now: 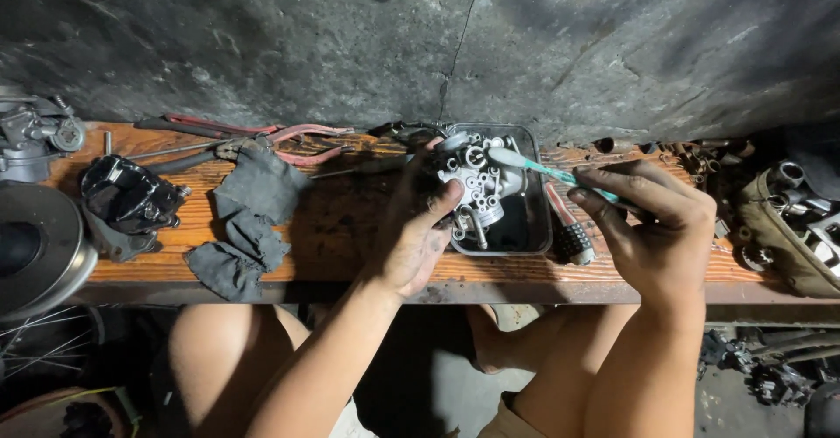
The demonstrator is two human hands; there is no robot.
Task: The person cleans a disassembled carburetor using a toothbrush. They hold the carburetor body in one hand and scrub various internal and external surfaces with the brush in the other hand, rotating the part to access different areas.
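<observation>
Brushing a small engine part over the tray

Left hand (pixel 418 238) is gripping the silvery cast-metal carburettor (pixel 472 180) with closed fingers above the dark rectangular metal tray (pixel 535 228) on the orange wooden desk (pixel 337 228); right hand (pixel 652 228) is pinching the teal plastic toothbrush (pixel 547 171), bristles touching the part.

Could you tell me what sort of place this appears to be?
Probably a small engine repair workshop: the left hand holds a carburetor over a metal tray, with pliers and greasy rags on the wooden bench.
</observation>
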